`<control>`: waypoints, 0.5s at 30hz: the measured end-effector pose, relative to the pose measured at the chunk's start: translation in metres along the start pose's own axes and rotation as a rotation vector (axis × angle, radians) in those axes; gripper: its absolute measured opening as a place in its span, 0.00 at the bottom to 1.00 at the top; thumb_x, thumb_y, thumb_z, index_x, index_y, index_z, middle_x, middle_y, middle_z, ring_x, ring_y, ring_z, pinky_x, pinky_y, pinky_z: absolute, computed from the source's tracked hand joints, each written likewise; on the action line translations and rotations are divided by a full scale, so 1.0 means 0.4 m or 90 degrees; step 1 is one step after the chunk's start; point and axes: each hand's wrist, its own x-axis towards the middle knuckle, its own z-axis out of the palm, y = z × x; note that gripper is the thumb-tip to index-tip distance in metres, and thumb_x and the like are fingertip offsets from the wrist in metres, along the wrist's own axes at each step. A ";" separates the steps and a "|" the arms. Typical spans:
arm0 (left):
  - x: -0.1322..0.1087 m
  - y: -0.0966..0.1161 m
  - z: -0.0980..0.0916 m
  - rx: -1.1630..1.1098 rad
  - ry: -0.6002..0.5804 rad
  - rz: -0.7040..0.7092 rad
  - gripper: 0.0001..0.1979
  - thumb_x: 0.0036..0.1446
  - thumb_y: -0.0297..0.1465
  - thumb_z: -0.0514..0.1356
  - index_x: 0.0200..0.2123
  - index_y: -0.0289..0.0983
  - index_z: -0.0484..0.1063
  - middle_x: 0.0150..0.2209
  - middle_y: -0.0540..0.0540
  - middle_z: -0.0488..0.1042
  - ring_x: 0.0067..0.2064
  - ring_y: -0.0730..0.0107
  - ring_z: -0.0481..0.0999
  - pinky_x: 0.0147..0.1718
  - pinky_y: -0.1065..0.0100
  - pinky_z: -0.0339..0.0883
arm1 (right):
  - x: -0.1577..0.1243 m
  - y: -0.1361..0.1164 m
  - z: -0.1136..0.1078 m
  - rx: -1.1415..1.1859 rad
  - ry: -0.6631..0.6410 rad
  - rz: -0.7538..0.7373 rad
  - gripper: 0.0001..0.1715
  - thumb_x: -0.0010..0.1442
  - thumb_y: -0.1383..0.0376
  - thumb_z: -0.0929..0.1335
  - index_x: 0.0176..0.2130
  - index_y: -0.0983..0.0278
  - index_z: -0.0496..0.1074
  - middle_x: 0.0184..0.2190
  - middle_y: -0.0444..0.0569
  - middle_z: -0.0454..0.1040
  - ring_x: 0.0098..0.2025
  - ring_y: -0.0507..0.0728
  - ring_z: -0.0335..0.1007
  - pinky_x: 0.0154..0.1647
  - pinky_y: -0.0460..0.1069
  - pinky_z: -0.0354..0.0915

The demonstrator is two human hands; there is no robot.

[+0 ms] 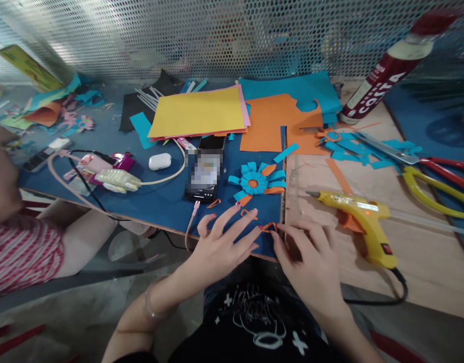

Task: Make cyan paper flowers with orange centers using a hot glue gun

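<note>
My left hand (220, 247) is spread over the table edge with its fingers apart. One fingertip rests by a small orange paper loop (250, 215), and another touches the left end of a folded orange paper loop (269, 227). At that loop's right end, my right hand (311, 262) pinches it between thumb and forefinger. Just beyond my hands lies a blue paper flower (250, 184) with an orange centre and a few orange petals. Another orange paper loop (216, 203) sits left of it, below a phone (204, 174) with its screen lit.
A yellow glue gun (353, 217) lies at the right, its cable trailing off the front. Scissors (417, 161) rest on blue paper strips. Behind are orange paper (266, 121), yellow sheets (197, 113) and a tilted bottle (387, 75). Another person's leg (84, 237) is at the left.
</note>
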 end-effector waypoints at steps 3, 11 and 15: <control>-0.005 -0.004 0.002 -0.008 -0.007 0.018 0.16 0.63 0.38 0.62 0.54 0.48 0.74 0.63 0.50 0.68 0.62 0.53 0.62 0.58 0.52 0.49 | 0.005 -0.003 0.002 -0.008 -0.003 0.016 0.05 0.60 0.67 0.71 0.39 0.65 0.75 0.37 0.52 0.74 0.43 0.61 0.69 0.45 0.58 0.65; -0.010 -0.019 -0.027 -0.098 0.028 -0.010 0.19 0.63 0.35 0.61 0.57 0.43 0.72 0.60 0.45 0.72 0.63 0.52 0.64 0.57 0.53 0.52 | 0.016 0.005 -0.031 0.036 -0.030 -0.011 0.06 0.64 0.67 0.68 0.42 0.65 0.74 0.37 0.53 0.75 0.42 0.60 0.69 0.44 0.57 0.65; 0.013 -0.051 -0.042 -0.094 0.060 -0.100 0.12 0.63 0.32 0.61 0.50 0.42 0.75 0.57 0.44 0.74 0.61 0.53 0.67 0.53 0.53 0.56 | 0.052 0.061 -0.153 -0.026 -0.117 -0.170 0.12 0.68 0.61 0.63 0.40 0.61 0.75 0.37 0.51 0.78 0.42 0.61 0.69 0.45 0.58 0.63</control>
